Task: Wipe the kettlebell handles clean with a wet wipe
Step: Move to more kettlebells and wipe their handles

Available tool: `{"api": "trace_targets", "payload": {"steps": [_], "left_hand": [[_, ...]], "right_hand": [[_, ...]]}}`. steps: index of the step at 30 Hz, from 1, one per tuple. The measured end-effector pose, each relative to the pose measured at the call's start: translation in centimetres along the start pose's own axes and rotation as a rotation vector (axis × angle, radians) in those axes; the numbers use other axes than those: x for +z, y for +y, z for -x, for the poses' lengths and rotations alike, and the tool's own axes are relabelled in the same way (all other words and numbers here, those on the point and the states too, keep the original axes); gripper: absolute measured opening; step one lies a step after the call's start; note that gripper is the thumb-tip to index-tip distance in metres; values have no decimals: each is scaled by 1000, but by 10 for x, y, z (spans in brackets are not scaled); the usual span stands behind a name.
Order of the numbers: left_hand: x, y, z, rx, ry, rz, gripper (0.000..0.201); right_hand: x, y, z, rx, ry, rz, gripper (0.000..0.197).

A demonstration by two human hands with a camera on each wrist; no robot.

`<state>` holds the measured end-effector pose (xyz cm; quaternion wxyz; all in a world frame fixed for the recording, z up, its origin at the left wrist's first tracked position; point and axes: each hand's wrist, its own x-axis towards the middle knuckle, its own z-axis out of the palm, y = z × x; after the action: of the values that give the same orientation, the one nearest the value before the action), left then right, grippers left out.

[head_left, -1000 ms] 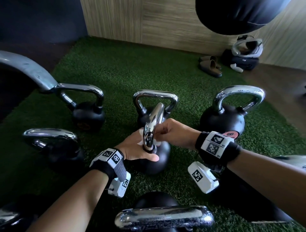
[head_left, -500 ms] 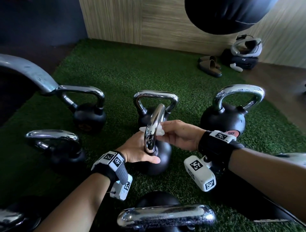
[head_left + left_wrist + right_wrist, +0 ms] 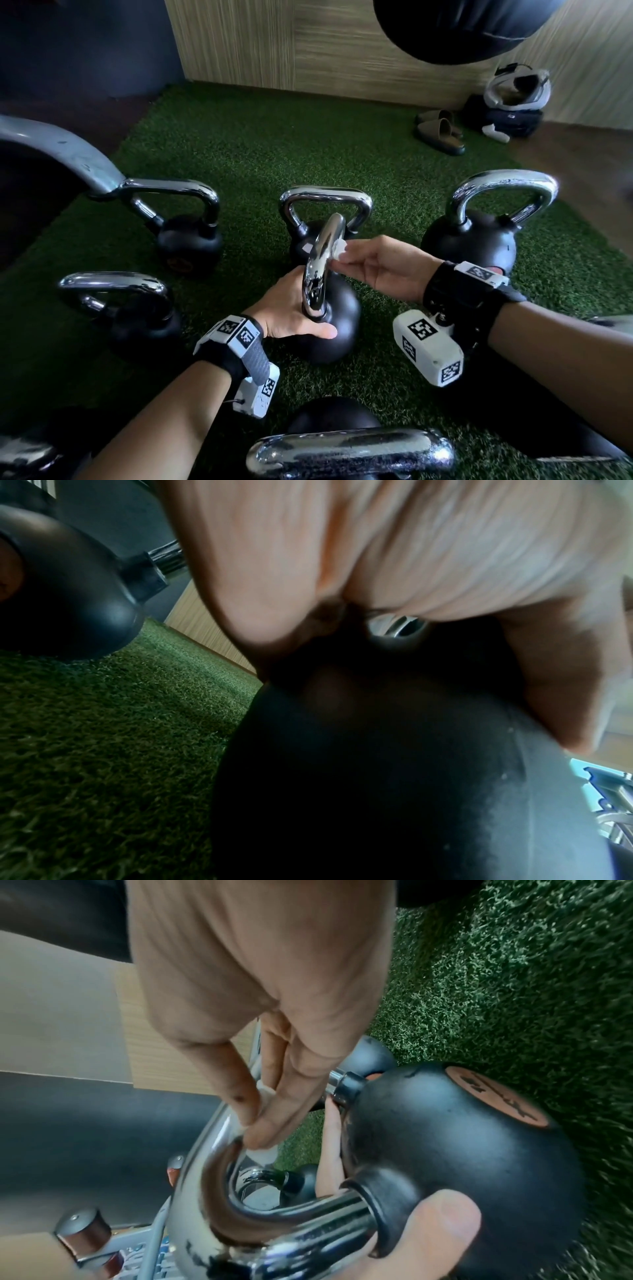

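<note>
A black kettlebell [image 3: 337, 318] with a chrome handle [image 3: 320, 263] stands on green turf in the middle of the head view. My left hand [image 3: 291, 313] grips the top of its ball, the thumb [image 3: 441, 1229] lying at the near base of the handle. My right hand [image 3: 380, 265] pinches a small white wet wipe [image 3: 339, 247] and presses it against the upper right side of the handle. In the right wrist view the wipe [image 3: 262, 1150] sits between my fingertips and the chrome handle [image 3: 212, 1172]. The left wrist view shows only my palm on the black ball [image 3: 394, 777].
Several more chrome-handled kettlebells stand around: one behind [image 3: 325, 205], one at right [image 3: 472, 240], two at left [image 3: 188, 236] [image 3: 137, 308], one near me [image 3: 349, 452]. Sandals [image 3: 442, 133] and a bag [image 3: 507, 120] lie by the far wall. A black punching bag [image 3: 462, 27] hangs overhead.
My right hand has slid the wipe up the handle from near its base to the upper part. The left hand has stayed on the ball.
</note>
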<state>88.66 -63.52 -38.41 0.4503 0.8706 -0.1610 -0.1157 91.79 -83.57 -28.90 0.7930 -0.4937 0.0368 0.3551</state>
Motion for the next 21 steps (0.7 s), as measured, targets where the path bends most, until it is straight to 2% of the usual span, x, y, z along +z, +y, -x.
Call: {"api": "trace_targets", "payload": {"steps": [5, 9, 11, 16, 18, 21], "left_hand": [[0, 1, 1, -13, 13, -30, 50], [-1, 3, 5, -14, 11, -34, 48], [2, 4, 6, -1, 39, -19, 57], [7, 6, 7, -3, 51, -59, 78], [7, 6, 8, 13, 57, -72, 96], [8, 11, 11, 41, 68, -87, 100]], "right_hand": [[-9, -5, -21, -107, 205, -27, 16], [-9, 1, -17, -126, 201, 33, 9], [-6, 7, -15, -192, 220, 99, 10], [1, 9, -28, -441, 467, 362, 24], [0, 12, -36, -463, 528, 387, 27], [0, 20, -43, -438, 648, 489, 18]]}}
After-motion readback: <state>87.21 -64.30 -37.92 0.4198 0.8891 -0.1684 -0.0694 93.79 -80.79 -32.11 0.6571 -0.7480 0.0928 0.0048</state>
